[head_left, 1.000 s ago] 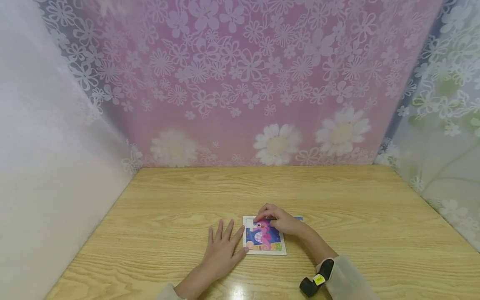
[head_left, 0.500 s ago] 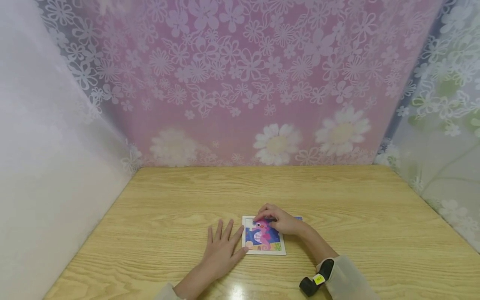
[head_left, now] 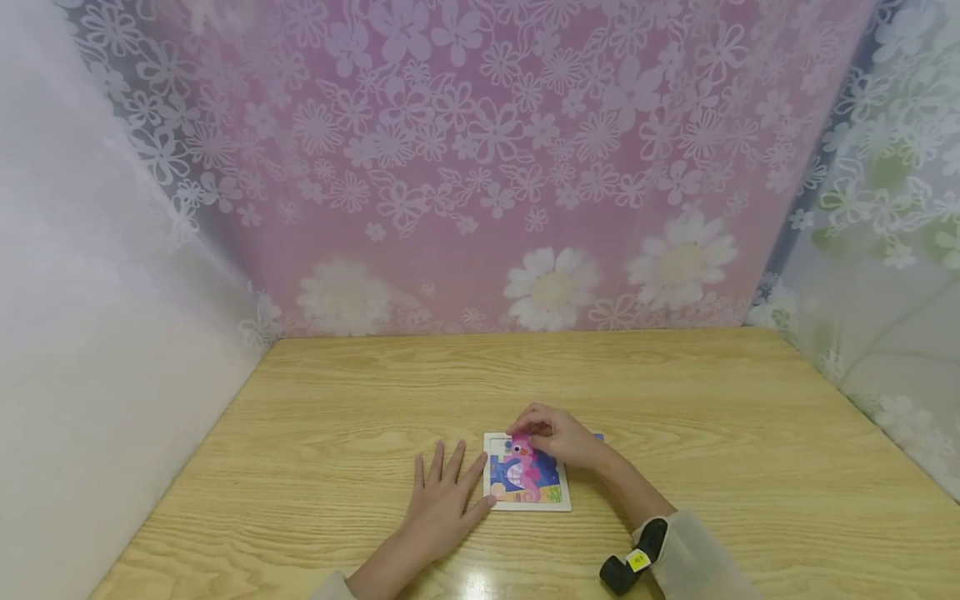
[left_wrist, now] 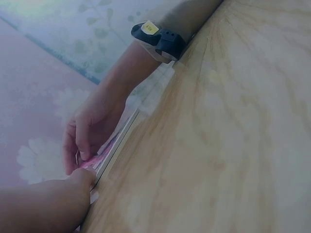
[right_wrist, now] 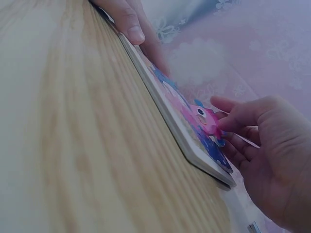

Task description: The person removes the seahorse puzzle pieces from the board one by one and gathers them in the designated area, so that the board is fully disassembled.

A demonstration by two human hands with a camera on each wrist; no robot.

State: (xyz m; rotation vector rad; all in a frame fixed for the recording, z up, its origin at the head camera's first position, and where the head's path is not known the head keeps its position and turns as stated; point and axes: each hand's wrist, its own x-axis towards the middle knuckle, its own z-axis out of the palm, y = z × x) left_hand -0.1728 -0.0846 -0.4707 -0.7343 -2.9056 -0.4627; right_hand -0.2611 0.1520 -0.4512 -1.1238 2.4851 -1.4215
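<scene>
A small jigsaw puzzle in a white-rimmed tray (head_left: 534,506) lies on the table, showing a pink seahorse on blue. My left hand (head_left: 444,502) rests with fingers spread on the wood, its thumb and index fingertips at the tray's left edge. At the top of the tray, my right hand (head_left: 566,439) pinches a pink puzzle piece (right_wrist: 209,121) bearing the seahorse's eye. That piece stands tilted up from the picture in the right wrist view. A pale gap shows in the tray's upper left corner. The right fingers hide part of the upper right.
A blue bit (head_left: 598,436), probably a loose piece, shows just past the tray's upper right corner, partly behind the right wrist. The wood-grain table (head_left: 337,400) runs back to a flowered pink curtain (head_left: 450,167). A black strap device (head_left: 636,558) sits on the right wrist.
The right thumb and fingers have drawn together on the seahorse-head piece and tilted it up. The left hand stays in place at the tray's edge.
</scene>
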